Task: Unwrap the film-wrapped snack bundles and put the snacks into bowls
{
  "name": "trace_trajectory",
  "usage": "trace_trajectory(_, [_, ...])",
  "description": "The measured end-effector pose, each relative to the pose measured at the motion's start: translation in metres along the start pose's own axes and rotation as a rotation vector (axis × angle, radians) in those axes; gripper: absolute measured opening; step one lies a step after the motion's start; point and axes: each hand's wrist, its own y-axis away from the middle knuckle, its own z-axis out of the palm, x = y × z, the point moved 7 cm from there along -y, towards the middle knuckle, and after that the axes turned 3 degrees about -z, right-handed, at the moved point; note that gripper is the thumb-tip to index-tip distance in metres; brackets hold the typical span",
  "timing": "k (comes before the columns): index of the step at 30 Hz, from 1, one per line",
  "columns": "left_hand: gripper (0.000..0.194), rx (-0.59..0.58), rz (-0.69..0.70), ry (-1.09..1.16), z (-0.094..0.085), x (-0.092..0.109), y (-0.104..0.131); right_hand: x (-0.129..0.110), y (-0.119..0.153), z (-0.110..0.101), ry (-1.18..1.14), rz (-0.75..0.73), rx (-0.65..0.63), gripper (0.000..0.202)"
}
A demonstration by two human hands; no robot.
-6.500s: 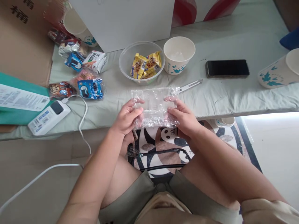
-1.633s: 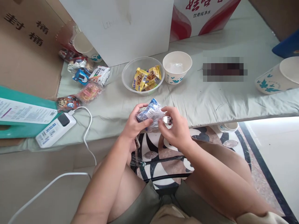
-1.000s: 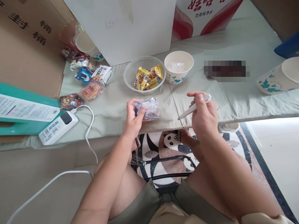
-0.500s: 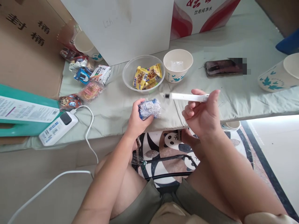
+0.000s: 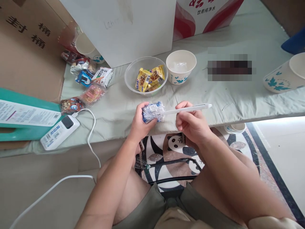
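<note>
My left hand point(image 5: 141, 122) is closed around a small blue bundle point(image 5: 152, 112) wrapped in crinkled clear plastic, just above the table's front edge. Thumb and fingers grip its left side and underside. In my right hand point(image 5: 193, 123) is a slim white pen-shaped tool point(image 5: 188, 108), pinched between thumb and fingers. Its left end meets the right side of the wrapped bundle in view; whether it touches or only overlaps I cannot tell. Behind the hands stand a clear plastic bowl point(image 5: 128, 83) with yellow snack packets point(image 5: 143, 79) and a white paper cup point(image 5: 181, 74) holding clear plastic.
Several snack packets point(image 5: 92, 93) lie at the left beside a white power bank point(image 5: 60, 132) with a cable. A white board point(image 5: 140, 28) and a red-and-white carton point(image 5: 202, 19) stand behind. A blurred dark patch point(image 5: 230, 67) and a paper cup point(image 5: 277, 78) are at the right.
My right hand has turned over and moved left and down, swinging the white tool's left end to the wrapped bundle. My left hand has hardly moved.
</note>
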Motion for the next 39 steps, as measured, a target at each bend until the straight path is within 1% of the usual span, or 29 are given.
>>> trace_trajectory(4, [0.067,-0.023,0.003,-0.006,0.002,0.001,0.001,0.007,0.000,0.003,0.025,-0.012,0.064,0.031])
trace_trajectory(8, [0.069,-0.088,-0.006,0.050,0.006,0.005,0.001,0.013,-0.004,0.019,0.056,-0.040,0.069,0.032])
trace_trajectory(10, [0.069,-0.093,-0.020,0.100,0.005,0.005,0.002,0.015,-0.007,0.027,0.062,-0.037,0.069,0.033])
trace_trajectory(12, [0.069,-0.073,-0.020,0.131,0.003,0.005,0.002,0.017,-0.009,0.028,0.055,-0.018,0.090,0.032])
trace_trajectory(14, [0.068,-0.043,0.001,0.131,-0.001,0.004,0.003,0.018,-0.012,0.024,0.040,0.007,0.123,0.031])
trace_trajectory(17, [0.068,0.023,0.015,0.181,-0.008,0.000,0.003,0.015,-0.015,0.007,0.005,0.021,0.207,0.030])
trace_trajectory(19, [0.072,0.051,-0.045,0.316,-0.012,-0.005,0.001,0.010,-0.015,-0.011,-0.017,0.004,0.301,0.029])
trace_trajectory(21, [0.073,0.053,-0.133,0.463,-0.013,-0.011,0.000,0.000,-0.013,-0.031,-0.005,-0.056,0.411,0.027])
trace_trajectory(23, [0.072,0.047,-0.178,0.528,-0.014,-0.013,-0.001,-0.015,-0.009,-0.048,0.117,-0.184,0.483,0.022])
trace_trajectory(24, [0.071,0.050,-0.168,0.513,-0.015,-0.013,-0.002,-0.025,-0.006,-0.054,0.244,-0.269,0.495,0.018])
trace_trajectory(26, [0.068,0.067,-0.091,0.403,-0.017,-0.009,-0.002,-0.041,-0.001,-0.057,0.612,-0.444,0.471,0.012])
trace_trajectory(28, [0.065,0.065,0.002,0.238,-0.014,-0.003,-0.001,-0.045,-0.001,-0.053,0.991,-0.555,0.413,0.017])
trace_trajectory(30, [0.060,0.030,0.071,0.080,-0.007,0.003,0.001,-0.039,-0.006,-0.054,1.238,-0.564,0.365,0.027])
trace_trajectory(32, [0.054,-0.007,0.137,-0.058,0.000,0.008,0.003,-0.030,-0.014,-0.059,1.367,-0.504,0.338,0.035])
trace_trajectory(33, [0.051,0.010,0.179,-0.129,0.002,0.010,0.005,-0.026,-0.018,-0.061,1.420,-0.463,0.324,0.038])
trace_trajectory(34, [0.048,0.050,0.225,-0.200,0.002,0.013,0.007,-0.023,-0.022,-0.063,1.472,-0.424,0.315,0.041])
trace_trajectory(36, [0.048,0.157,0.321,-0.313,-0.001,0.018,0.010,-0.023,-0.024,-0.064,1.557,-0.377,0.337,0.046])
trace_trajectory(38, [0.053,0.216,0.389,-0.365,-0.001,0.020,0.012,-0.026,-0.022,-0.059,1.572,-0.406,0.368,0.046])
trace_trajectory(39, [0.054,0.213,0.407,-0.377,0.001,0.021,0.012,-0.026,-0.019,-0.051,1.543,-0.448,0.344,0.044])
